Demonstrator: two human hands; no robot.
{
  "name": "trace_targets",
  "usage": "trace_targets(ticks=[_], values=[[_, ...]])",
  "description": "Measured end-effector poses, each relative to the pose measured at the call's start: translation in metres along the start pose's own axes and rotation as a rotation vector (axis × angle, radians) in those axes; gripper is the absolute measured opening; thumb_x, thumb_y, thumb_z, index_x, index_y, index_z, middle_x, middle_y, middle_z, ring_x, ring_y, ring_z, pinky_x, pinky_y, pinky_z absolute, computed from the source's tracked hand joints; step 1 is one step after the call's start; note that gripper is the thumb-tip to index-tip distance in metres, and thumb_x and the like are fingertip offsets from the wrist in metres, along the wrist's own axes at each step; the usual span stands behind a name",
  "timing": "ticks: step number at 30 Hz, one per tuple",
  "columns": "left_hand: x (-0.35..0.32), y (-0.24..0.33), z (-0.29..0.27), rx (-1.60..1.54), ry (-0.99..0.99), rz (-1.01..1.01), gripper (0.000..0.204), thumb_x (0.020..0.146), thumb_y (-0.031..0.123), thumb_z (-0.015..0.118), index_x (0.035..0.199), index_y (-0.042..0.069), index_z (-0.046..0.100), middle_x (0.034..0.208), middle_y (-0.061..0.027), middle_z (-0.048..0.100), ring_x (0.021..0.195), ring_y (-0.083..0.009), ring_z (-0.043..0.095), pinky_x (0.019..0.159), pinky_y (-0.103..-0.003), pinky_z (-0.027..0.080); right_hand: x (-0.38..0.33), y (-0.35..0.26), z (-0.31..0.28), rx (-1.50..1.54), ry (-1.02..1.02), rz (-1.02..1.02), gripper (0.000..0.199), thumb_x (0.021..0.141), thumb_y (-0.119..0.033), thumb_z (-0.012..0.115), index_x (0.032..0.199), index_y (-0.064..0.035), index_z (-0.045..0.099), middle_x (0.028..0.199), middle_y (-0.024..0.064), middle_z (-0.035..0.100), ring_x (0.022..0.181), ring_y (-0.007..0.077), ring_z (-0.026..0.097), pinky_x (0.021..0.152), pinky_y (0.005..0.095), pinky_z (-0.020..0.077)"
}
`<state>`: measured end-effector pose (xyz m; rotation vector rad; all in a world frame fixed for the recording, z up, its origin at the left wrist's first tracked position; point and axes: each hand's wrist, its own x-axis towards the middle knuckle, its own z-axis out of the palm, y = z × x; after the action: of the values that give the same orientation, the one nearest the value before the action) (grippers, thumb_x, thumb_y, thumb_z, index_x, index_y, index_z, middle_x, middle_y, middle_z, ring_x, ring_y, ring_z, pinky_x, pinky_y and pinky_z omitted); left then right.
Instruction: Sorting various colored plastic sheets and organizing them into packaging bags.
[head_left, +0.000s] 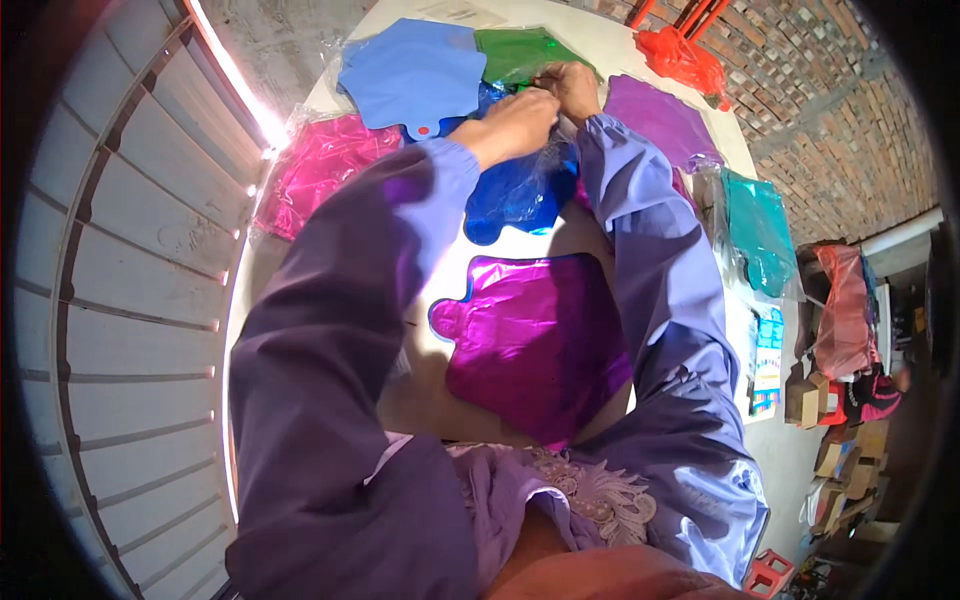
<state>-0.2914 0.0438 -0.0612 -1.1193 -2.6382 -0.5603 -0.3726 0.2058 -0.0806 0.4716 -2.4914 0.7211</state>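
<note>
Toward the far side of the table, my left hand and my right hand meet with fingers pinched together. Between and below them is a crinkled clear plastic bag, which they seem to grip; the exact fingertip contact is hidden. Beneath the bag lies a shiny blue foil balloon, uninflated and flat. Nearer to me, a flat magenta foil balloon with a rounded tab at its left rests between my forearms. Just beyond my hands are a light blue flat piece and a green one.
Pink foil packs lie at the table's left, a purple piece and a bagged teal one at its right. A printed colour sheet is by the right edge. A red plastic bag hangs beyond; cardboard boxes stand lower right.
</note>
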Motion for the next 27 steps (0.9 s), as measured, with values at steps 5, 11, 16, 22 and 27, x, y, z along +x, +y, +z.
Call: trace_targets(ticks=[5, 11, 16, 22, 27], values=[[0.045, -0.011, 0.036, 0.135, -0.251, -0.132, 0.039, 0.094, 0.025, 0.041, 0.115, 0.001, 0.062, 0.124, -0.0183, 0.058, 0.12, -0.0329, 0.052, 0.098, -0.043, 0.043, -0.012, 0.011, -0.014, -0.045, 0.005, -0.052, 0.013, 0.075, -0.016, 0.071, 0.084, -0.0067, 0.073, 0.077, 0.0159, 0.068, 0.071, 0.0318, 0.067, 0.066, 0.0388, 0.0517], [0.063, -0.022, 0.043, 0.121, -0.349, -0.336, 0.049, 0.096, 0.039, 0.038, 0.116, 0.003, 0.065, 0.128, -0.0192, 0.057, 0.121, -0.0324, 0.052, 0.097, -0.04, 0.043, -0.008, 0.004, -0.035, -0.127, -0.263, -0.145, 0.016, 0.078, -0.015, 0.071, 0.09, -0.005, 0.073, 0.079, 0.0151, 0.07, 0.074, 0.0279, 0.069, 0.067, 0.0381, 0.052], [0.081, -0.019, 0.045, 0.048, -0.293, -0.422, 0.052, 0.096, 0.043, 0.039, 0.112, 0.003, 0.067, 0.124, -0.0187, 0.06, 0.119, -0.0329, 0.054, 0.098, -0.04, 0.042, -0.003, 0.019, -0.086, 0.347, -0.404, -0.071, 0.018, 0.085, -0.016, 0.069, 0.099, -0.0047, 0.07, 0.082, 0.0067, 0.071, 0.075, 0.0182, 0.067, 0.069, 0.0322, 0.0509], [0.069, -0.053, 0.052, 0.032, -0.017, -0.232, 0.05, 0.095, 0.041, 0.04, 0.106, 0.002, 0.069, 0.114, -0.0185, 0.065, 0.106, -0.0356, 0.062, 0.093, -0.044, 0.046, -0.002, 0.004, -0.181, 0.634, -0.048, -0.054, 0.014, 0.092, -0.013, 0.064, 0.102, -0.0043, 0.06, 0.091, -0.0043, 0.063, 0.081, 0.0051, 0.057, 0.075, 0.0202, 0.0445], [0.03, 0.005, -0.075, -0.694, 0.563, -0.119, 0.029, 0.088, 0.022, 0.063, 0.098, -0.005, 0.067, 0.086, -0.0131, 0.071, 0.072, -0.0208, 0.066, 0.065, -0.033, 0.052, -0.054, -0.062, -0.243, 0.736, -0.046, -0.032, 0.015, 0.09, -0.014, 0.067, 0.101, -0.0053, 0.061, 0.092, -0.0038, 0.064, 0.083, 0.0046, 0.058, 0.078, 0.0219, 0.0463]])
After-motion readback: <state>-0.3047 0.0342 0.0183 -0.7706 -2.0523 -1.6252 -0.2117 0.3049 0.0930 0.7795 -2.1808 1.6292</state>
